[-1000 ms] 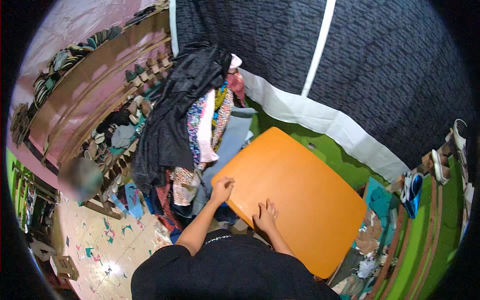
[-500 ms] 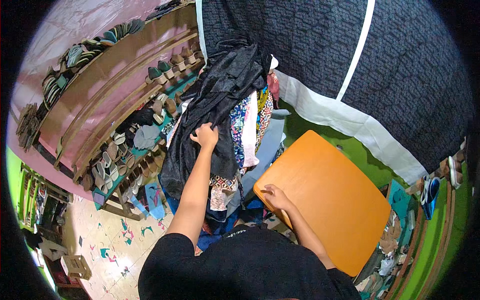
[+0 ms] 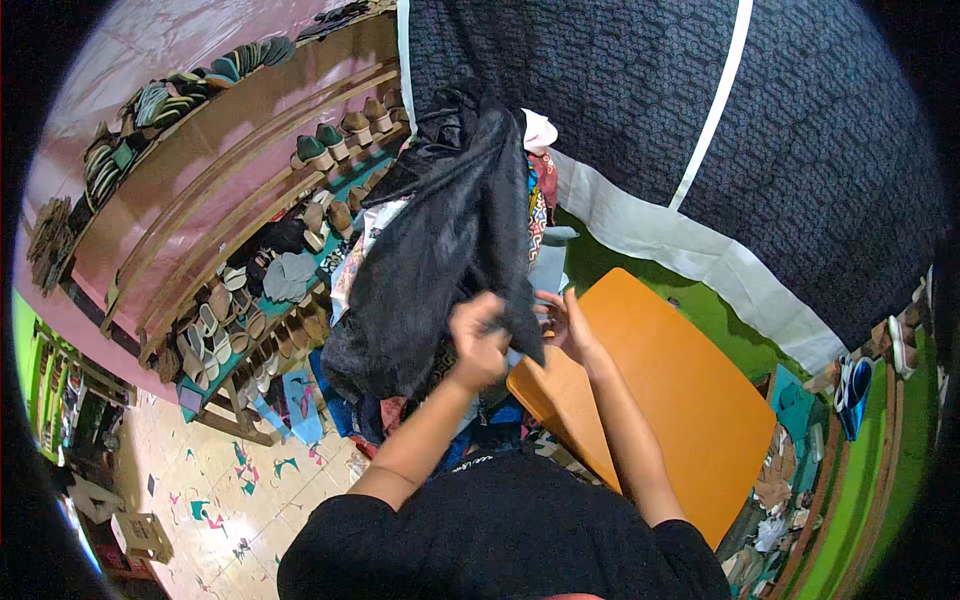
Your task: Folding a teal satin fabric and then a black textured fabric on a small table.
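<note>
A black cloth point(image 3: 430, 270) drapes over a heap of patterned fabrics in front of me. My left hand point(image 3: 480, 342) is closed on a fold of it near its lower right part, a little blurred. My right hand point(image 3: 568, 325) is just right of the cloth's hanging edge, its fingers apart and nothing visible in them; whether they touch the cloth I cannot tell. A white and floral fabric point(image 3: 352, 265) peeks out at the left of the heap, a geometric-print one point(image 3: 538, 215) at its right.
An orange tabletop point(image 3: 660, 400) stands at my right. Shoe racks point(image 3: 270, 300) with several rows of shoes run along the left. A dark patterned curtain point(image 3: 600, 90) with a white border hangs behind. Coloured scraps point(image 3: 245, 470) litter the tiled floor; a cardboard box point(image 3: 142, 537) sits lower left.
My left hand has moved right and nearer with the black cloth, which now covers more of the patterned fabrics. My right hand has left the orange tabletop and risen beside the cloth.
</note>
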A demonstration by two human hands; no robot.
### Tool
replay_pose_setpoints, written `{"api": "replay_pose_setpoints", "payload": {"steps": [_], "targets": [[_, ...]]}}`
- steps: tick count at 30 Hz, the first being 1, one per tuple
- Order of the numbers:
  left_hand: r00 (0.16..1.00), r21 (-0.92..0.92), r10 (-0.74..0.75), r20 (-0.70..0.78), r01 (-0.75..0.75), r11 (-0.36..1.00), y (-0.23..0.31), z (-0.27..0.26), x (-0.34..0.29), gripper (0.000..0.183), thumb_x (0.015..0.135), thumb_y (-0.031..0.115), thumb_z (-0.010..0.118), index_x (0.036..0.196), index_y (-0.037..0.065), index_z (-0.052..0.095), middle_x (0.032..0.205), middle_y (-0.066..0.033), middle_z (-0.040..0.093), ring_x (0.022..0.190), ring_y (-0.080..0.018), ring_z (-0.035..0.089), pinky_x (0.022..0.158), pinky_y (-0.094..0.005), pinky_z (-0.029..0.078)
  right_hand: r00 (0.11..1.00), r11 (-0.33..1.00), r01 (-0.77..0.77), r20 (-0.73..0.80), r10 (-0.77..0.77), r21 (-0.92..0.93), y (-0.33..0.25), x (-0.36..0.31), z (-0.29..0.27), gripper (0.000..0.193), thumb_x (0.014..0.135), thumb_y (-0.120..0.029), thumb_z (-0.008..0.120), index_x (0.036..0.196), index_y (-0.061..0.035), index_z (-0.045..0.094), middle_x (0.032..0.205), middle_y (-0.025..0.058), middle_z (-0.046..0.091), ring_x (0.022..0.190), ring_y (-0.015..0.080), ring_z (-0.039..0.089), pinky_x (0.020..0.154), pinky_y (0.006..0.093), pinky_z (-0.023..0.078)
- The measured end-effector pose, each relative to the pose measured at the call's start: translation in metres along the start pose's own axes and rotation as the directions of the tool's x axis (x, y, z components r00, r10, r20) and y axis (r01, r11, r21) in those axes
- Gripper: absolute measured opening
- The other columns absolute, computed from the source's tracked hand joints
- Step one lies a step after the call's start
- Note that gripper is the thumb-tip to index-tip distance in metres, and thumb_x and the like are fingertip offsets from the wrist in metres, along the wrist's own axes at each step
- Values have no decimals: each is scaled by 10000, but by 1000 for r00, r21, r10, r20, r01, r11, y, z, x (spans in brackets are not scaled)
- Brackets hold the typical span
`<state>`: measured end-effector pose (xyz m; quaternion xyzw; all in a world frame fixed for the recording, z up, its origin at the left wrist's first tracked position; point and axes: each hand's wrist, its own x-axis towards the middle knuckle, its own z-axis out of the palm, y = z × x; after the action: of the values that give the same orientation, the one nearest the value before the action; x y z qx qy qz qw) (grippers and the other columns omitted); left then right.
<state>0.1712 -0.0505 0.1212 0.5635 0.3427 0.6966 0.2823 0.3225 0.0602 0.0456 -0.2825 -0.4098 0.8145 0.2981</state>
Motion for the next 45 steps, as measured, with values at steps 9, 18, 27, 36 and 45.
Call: {"api": "replay_pose_setpoints", "payload": {"steps": [9,18,27,36,45], "targets": [[716,127,-368,593,368,921,2,-1,-34,210,771,171,605,840,-24,565,849,-98,609,758,-169,564,696,-293,446,963,953,122,-199,-181,-277,10,3,38,359,784,-187,518,1093,-4,505,977,97,580,889,216,540,810,318,426],[635,36,-680,-366,740,672,-89,-113,16,525,838,453,444,1197,71,403,1187,-91,456,1080,-183,434,877,-316,355,987,990,91,-120,-104,-107,-3,-106,-20,396,772,-177,582,1114,4,494,1024,75,563,904,172,540,791,314,449],[513,-685,-837,191,680,261,-172,-29,12,464,756,340,601,1102,44,513,1054,-124,564,936,-288,546,862,-409,416,887,900,324,-236,-396,-291,7,-252,-47,413,753,-128,607,1129,-3,491,1028,58,563,925,157,525,818,304,429],[739,-685,-616,271,598,416,-126,55,63,407,774,346,538,1015,18,536,992,-109,579,898,-230,565,851,-381,425,403,848,308,-748,-528,-432,6,-332,-87,365,826,12,431,1191,3,434,1149,69,497,1024,170,472,900,295,349],[743,-715,-587,321,597,364,-105,163,40,321,699,254,541,888,1,596,891,-112,622,817,-240,593,794,-356,457,-340,457,644,-765,-548,-614,-24,-442,-141,367,858,-100,479,1205,-25,384,1102,79,497,929,187,503,829,317,398]]}}
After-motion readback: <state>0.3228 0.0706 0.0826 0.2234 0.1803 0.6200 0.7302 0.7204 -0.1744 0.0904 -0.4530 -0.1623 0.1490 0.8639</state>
